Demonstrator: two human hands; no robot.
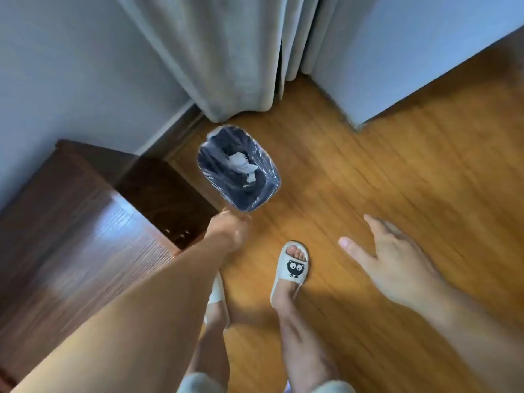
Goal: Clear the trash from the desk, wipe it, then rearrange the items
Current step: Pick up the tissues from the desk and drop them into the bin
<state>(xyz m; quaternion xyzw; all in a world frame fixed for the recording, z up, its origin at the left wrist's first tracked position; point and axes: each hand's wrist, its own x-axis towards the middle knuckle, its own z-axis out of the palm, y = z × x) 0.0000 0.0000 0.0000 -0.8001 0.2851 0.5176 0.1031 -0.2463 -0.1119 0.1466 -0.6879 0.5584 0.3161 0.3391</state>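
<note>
A small dark waste bin [211, 177] lined with a clear plastic bag stands on the wooden floor beside the dark wooden desk [71, 222]. Crumpled white paper [241, 165] lies inside the bin. My left hand [229, 228] reaches down to the bin's near rim; its fingers curl under and are hidden, so whether it holds the rim or anything else is unclear. My right hand [388, 259] hovers over the floor to the right, fingers spread, holding nothing.
Grey curtains [241, 58] hang to the floor behind the bin, with a pale wall [71, 66] on the left and a light panel [411, 52] on the right. My feet in white slippers [290, 269] stand on the wooden floor [397, 171] just below the bin.
</note>
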